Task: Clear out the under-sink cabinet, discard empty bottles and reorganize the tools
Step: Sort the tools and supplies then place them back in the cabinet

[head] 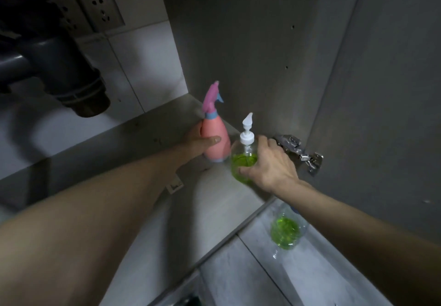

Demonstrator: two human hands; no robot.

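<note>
A pink spray bottle with a pink and blue trigger head stands on the cabinet floor near the right wall. My left hand grips its body, thumb across the front. Right beside it stands a clear pump bottle with a white pump and green liquid in its lower half. My right hand holds that bottle from the right, fingers curled round it. A second clear bottle with green liquid lies on the floor tiles outside the cabinet, below my right forearm.
A dark drain pipe and trap hang at the upper left. Wall sockets sit on the tiled back wall. A metal door hinge is fixed to the right side panel, close behind my right hand.
</note>
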